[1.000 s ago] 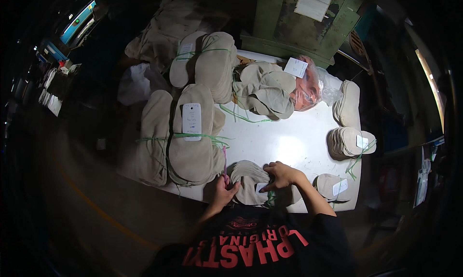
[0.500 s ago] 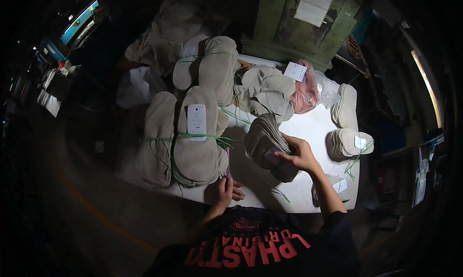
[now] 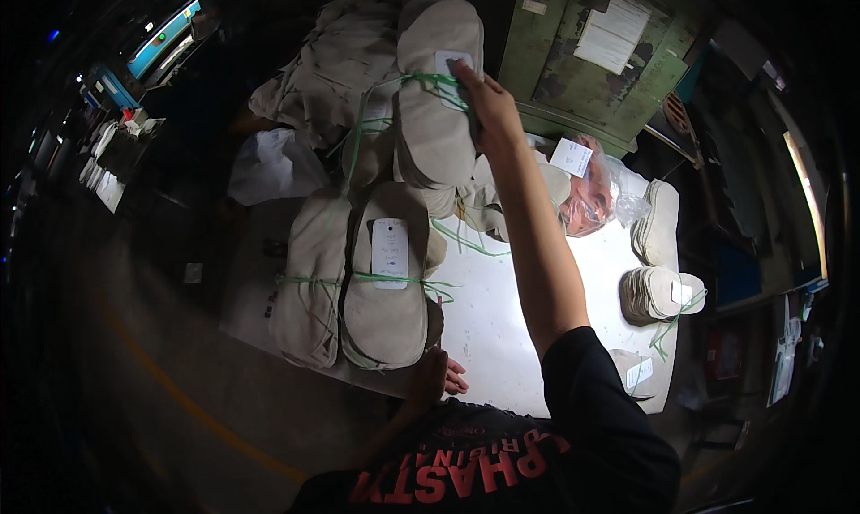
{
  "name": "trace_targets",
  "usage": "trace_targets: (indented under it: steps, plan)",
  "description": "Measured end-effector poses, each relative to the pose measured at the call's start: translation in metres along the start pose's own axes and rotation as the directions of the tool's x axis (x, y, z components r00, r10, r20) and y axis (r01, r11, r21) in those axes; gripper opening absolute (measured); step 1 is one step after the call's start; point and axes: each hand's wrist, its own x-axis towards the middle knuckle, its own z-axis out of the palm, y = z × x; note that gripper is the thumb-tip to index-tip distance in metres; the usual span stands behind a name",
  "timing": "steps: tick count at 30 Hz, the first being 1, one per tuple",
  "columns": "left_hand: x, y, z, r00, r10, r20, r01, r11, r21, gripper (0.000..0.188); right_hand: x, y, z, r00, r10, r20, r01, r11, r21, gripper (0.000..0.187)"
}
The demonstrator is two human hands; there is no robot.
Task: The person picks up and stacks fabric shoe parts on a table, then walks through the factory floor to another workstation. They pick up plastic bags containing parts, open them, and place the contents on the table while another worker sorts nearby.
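Observation:
My right hand [image 3: 488, 107] reaches far forward and grips the right edge of a stack of beige sole-shaped pieces [image 3: 436, 142]. Green string ties this stack, and a white tag [image 3: 452, 75] lies partly under my fingers. The stack rests on or just above other pieces at the back of the table; the contact is hard to see. My left hand [image 3: 439, 375] is low at the front edge, beside a tagged bundle of soles [image 3: 385, 321]. Its fingers look curled, partly in shadow; earlier a thin pinkish stick rose from it, and now only a hint shows.
Another tied bundle [image 3: 309, 286] lies at the left. Loose pieces and an orange item in clear plastic [image 3: 587, 192] sit near a green metal cabinet [image 3: 582, 75]. Smaller stacks [image 3: 649, 295] line the right side of the white table [image 3: 502, 335]. A cloudy plastic bag [image 3: 278, 165] is back left.
My right hand has carried the stack from the table's middle forward and left to the back pile. My left hand stays by the front edge. The view has shifted slightly.

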Motion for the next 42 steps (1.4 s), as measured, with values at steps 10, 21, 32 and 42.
trace_targets:
  steps: [10, 21, 32, 42]
  plan:
    - [0.006, -0.005, -0.004, 0.999, -0.028, 0.016, 0.027, 0.999, 0.02, 0.039, 0.041, 0.1, -0.054, 0.986, 0.011, -0.164, -0.107, 0.799, -0.592, 0.072]
    - [0.02, -0.039, -0.007, 0.963, 0.255, -0.083, -0.255, 0.967, 0.006, 0.031, -0.153, 0.1, -0.102, 0.885, -0.255, 0.389, 0.465, 0.48, -0.744, 0.029]
    - [0.007, -0.015, 0.008, 0.977, 0.201, -0.065, -0.199, 0.979, 0.035, 0.037, -0.352, 0.037, -0.273, 0.981, 0.143, -0.131, -0.19, 0.846, -0.497, 0.021]
    - [0.006, -0.007, 0.035, 0.962, 0.206, -0.181, -0.138, 0.934, 0.328, 0.029, -0.481, 0.069, -0.316, 0.934, 0.17, -0.314, -0.354, 0.323, -0.878, 0.021]
